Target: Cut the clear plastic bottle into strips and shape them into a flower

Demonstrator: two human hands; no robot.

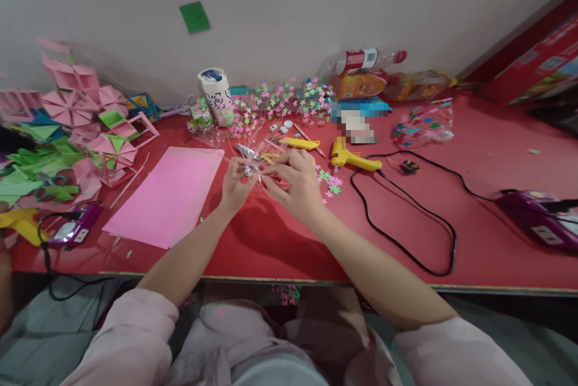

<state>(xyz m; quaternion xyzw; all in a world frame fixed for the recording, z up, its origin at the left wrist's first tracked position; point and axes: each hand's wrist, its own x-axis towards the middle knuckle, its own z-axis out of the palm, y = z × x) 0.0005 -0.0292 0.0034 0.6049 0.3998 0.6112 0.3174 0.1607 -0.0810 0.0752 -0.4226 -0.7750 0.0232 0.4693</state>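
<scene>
Two hands (pixel 271 184) — clear wrapper (pixel 253 169) pinched between

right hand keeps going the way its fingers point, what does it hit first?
Likely the small clear plastic piece pinched at its fingertips, then the left hand right behind it. The right hand points left; depth is hard to judge.

Red table (pixel 451 241) – pink paper sheet (pixel 169 196), yellow glue gun (pixel 352 159) (corded), paper stars (pixel 280 103)
</scene>
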